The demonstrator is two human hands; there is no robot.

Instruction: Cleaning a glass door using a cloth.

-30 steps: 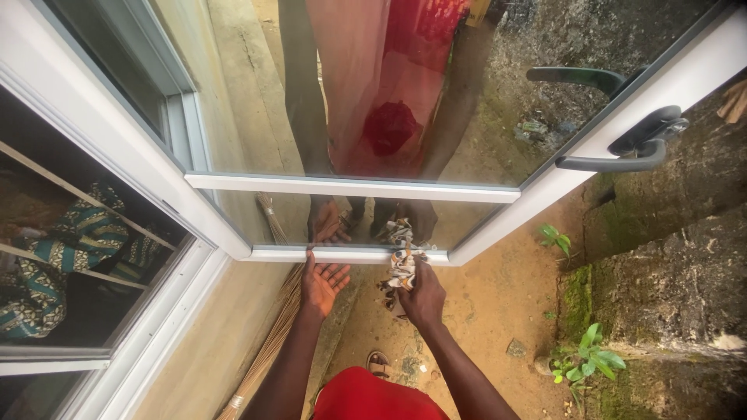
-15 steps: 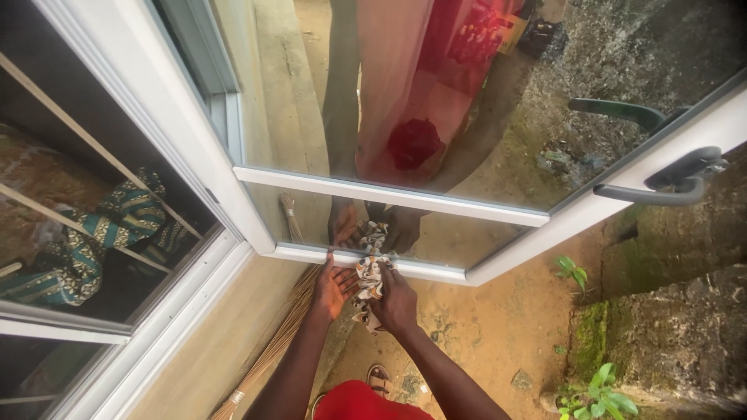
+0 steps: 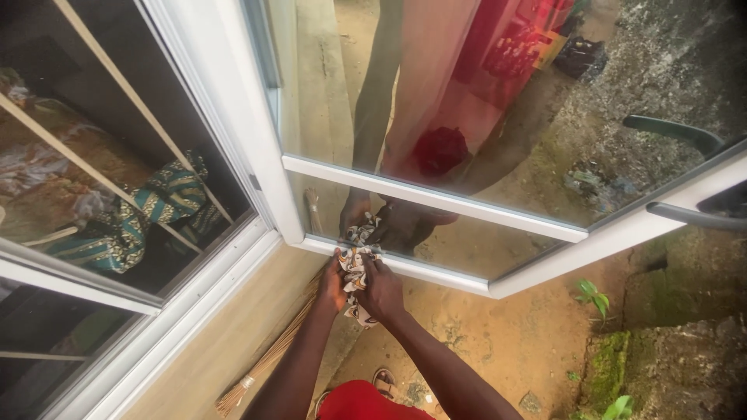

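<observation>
A patterned white, black and orange rag is bunched against the bottom rail of an open white-framed glass door. My left hand grips the rag's left side, fingers closed on the cloth. My right hand clasps it from the right, pressed close to the left hand. Both hands sit at the lower left corner of the door's frame. The glass reflects my arms, hands and red clothing.
A straw broom leans along the tan wall below the door. A barred window with patterned fabric behind it is at left. The dark door handle is at right. Bare sandy ground, mossy stone and small plants lie at lower right.
My right hand slid the rag left along the bottom rail to the corner. My left hand, open a second ago, has closed onto the rag.
</observation>
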